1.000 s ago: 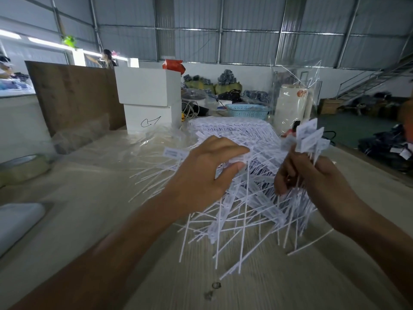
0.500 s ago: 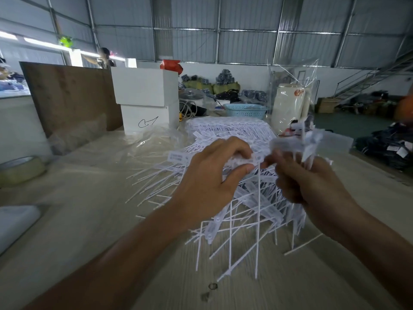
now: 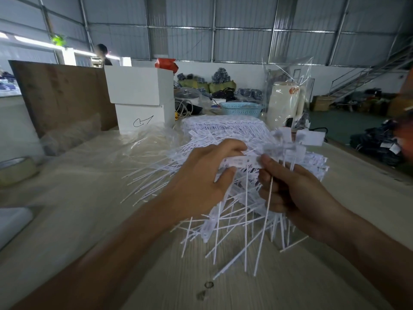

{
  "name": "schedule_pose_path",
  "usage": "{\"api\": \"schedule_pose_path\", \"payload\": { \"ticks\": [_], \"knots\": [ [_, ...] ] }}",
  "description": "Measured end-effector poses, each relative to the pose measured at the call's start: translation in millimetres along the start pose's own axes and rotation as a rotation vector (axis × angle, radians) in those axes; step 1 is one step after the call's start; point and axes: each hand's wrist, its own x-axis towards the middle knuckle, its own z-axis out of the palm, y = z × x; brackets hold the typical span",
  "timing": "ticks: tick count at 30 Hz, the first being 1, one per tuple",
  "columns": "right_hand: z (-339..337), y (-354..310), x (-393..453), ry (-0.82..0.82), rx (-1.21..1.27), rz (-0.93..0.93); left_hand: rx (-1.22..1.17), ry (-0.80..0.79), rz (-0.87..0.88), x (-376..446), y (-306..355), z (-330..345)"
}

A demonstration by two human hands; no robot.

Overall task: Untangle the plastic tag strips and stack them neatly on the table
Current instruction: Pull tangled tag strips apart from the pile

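Far left on my feed: tape roll (image 3: 16,170) at table (image 3: 73,211) edge, pale flat obj (image 3: 11,222) below it, can't ID. Behind that a brown board (image 3: 62,95) standing upright, then two stacked white boxes (image 3: 143,101) w/ a pen scribble on the lower one. Crumpled clear plastic film (image 3: 143,144) lies in front of the boxes.

Center: left hand (image 3: 201,184) over the tangled pile of tag strips (image 3: 237,222), grip closed, thumb + fingers pinching one end of a flat white tag head (image 3: 241,161). The loose pile fans out on the table under both hands, thin tails pointing toward me. Neater stack of strips (image 3: 223,126) sits just behind it, near a blue basket (image 3: 241,108).

Right: right hand (image 3: 297,193), fingers curled tight round a bunch of strips (image 3: 290,144), heads up, tails hanging below the fist; thumb tip touches the other end of that same tag head. Bunch heads blurred. Cream jug (image 3: 283,104) in a clear bag behind.
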Motion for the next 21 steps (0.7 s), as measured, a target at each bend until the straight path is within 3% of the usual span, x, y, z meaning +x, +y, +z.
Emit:
{"api": "schedule_pose_path", "payload": {
  "ticks": [4,8,13,17,19,21],
  "knots": [
    [0,3,0,-0.081,0.064,0.069,0.322,0.02,0.164,-2,-3,-1],
    [0,-1,-3,-0.084,0.022,0.028,0.321,0.046,0.268,-1,-2,-4],
    [-3,-3,-6,-0.007,-0.609,-0.375,0.151,-0.008,0.213,-2,-5,-3],
    [-15,2,-3,0.037,-1.046,-0.588,-0.031,-0.03,0.14,0,-8,-5],
    [-17,3,-2,0.045,-1.037,-0.562,-0.061,-0.044,0.098,1,-6,-7],
    [-16,-1,-4,0.027,-0.81,-0.438,-0.054,-0.035,0.105,2,-4,-8]
  ]
}}
